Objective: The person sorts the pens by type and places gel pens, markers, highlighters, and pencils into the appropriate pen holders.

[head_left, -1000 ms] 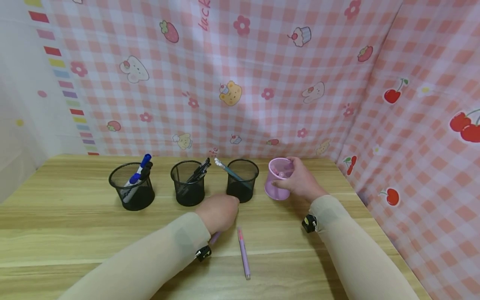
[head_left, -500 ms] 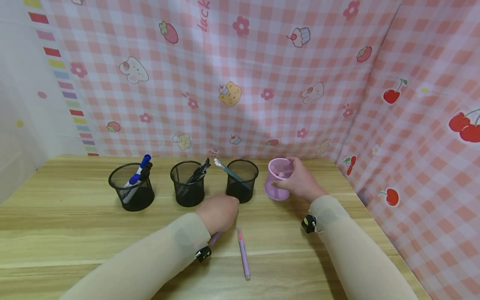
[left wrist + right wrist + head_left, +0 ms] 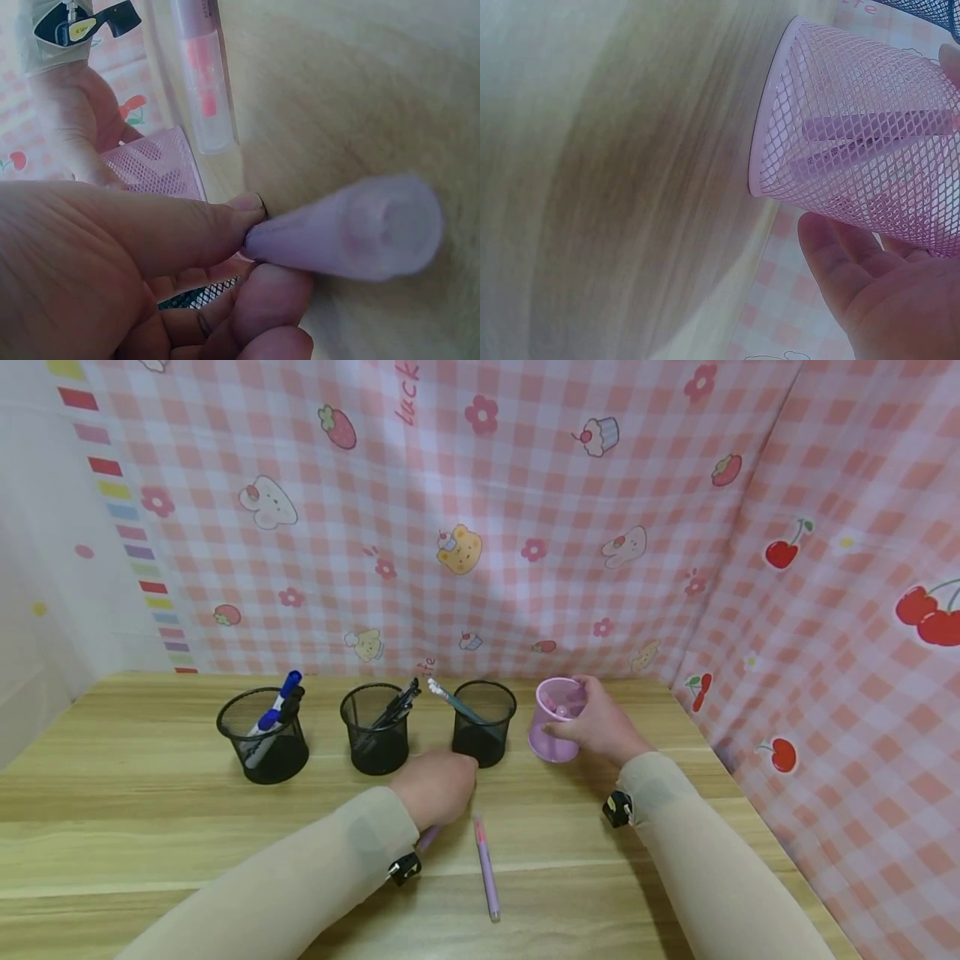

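My left hand (image 3: 437,787) pinches a light purple pen (image 3: 349,229) between thumb and fingers; in the head view most of that pen is hidden under the hand. A second purple pen (image 3: 487,870) with a pink part under its clear end lies on the table just right of the left hand. My right hand (image 3: 606,720) grips the pink mesh pen cup (image 3: 553,742) from its right side, thumb in front and fingers behind. Through the mesh in the right wrist view, purple pens (image 3: 877,124) show inside the cup, which stands upright on the table.
Left of the pink cup stand three black mesh cups in a row: one (image 3: 480,752) with a teal pencil, one (image 3: 378,756) with black pens, one (image 3: 273,764) with blue and black markers. A checked cloth (image 3: 510,593) hangs behind and right of the wooden table (image 3: 150,852).
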`<action>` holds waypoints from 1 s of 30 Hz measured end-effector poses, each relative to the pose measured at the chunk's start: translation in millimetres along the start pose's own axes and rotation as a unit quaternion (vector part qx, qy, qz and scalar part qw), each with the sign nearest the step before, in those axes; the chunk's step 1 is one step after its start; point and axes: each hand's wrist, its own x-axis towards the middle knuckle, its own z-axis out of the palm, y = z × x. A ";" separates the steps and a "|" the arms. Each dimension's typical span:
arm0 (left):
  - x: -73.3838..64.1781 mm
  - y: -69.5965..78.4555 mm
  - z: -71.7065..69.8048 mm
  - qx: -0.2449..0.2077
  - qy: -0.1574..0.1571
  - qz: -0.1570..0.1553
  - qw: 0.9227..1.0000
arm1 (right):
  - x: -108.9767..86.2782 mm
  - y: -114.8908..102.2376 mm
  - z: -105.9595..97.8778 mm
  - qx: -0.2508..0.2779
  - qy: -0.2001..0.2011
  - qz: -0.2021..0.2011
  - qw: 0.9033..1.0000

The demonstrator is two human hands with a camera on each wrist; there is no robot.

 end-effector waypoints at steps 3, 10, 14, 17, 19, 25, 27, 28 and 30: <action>0.4 -0.9 1.7 0.003 0.005 0.008 1.000 | -0.9 -0.8 -0.3 -0.001 -0.002 0.001 1.000; 1.2 -3.1 4.2 -0.020 0.013 0.010 1.000 | -1.4 -1.8 0.5 0.004 -0.001 0.002 1.000; -0.4 -4.4 0.4 -0.046 0.027 0.007 0.999 | -1.4 -2.3 0.8 0.004 0.001 0.000 1.000; -2.6 -4.3 -5.4 -0.060 0.040 0.009 0.997 | -1.2 -1.5 0.7 0.003 0.000 -0.002 1.000; -4.4 -3.7 -9.8 -0.068 0.052 0.015 0.996 | -0.9 -0.8 0.8 0.002 0.000 -0.004 1.000; -9.7 0.8 -22.9 -0.105 0.095 0.034 0.989 | -0.8 -0.5 1.3 0.004 0.002 -0.008 1.000; -11.0 3.6 -27.1 -0.124 0.114 0.039 0.985 | -0.6 -0.2 1.2 0.006 0.002 -0.008 1.000; -11.5 5.2 -29.1 -0.135 0.126 0.042 0.982 | -0.6 -0.3 1.1 0.006 0.002 -0.007 1.000; -11.6 8.2 -32.6 -0.148 0.151 0.050 0.976 | -0.6 -0.3 0.9 0.007 0.002 -0.007 1.000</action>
